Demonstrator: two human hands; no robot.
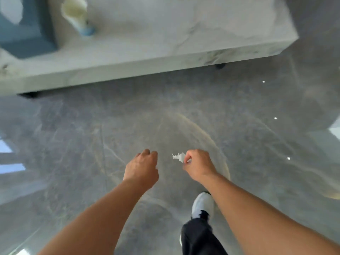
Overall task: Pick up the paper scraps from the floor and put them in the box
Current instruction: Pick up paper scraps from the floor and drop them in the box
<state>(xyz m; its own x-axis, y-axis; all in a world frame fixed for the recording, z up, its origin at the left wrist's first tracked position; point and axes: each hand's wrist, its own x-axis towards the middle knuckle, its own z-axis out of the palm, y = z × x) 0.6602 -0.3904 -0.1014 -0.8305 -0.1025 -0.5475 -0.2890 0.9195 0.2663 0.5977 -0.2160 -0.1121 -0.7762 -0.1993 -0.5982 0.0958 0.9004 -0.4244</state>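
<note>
Right hand point(197, 163) is pinching the paper scrap point(178, 157) over the floor point(257, 144), most of it poking out loose; left hand point(142, 166) is hanging curled, and I cannot tell whether it is holding anything. The box point(27, 39) is sitting well apart on the table point(165, 43), so that thin pinch is risking a drop in transit

Floor point(73, 135) glossy grey, pale veins, marbled. Worktop point(165, 43) whitish marble, faint dark veining. Paper scrap point(178, 157) white. Box point(31, 34) at worktop's left edge blue-grey. Cup point(75, 11) cream, blue base. Shoe point(202, 203) white; trouser leg point(198, 236) black.
</note>
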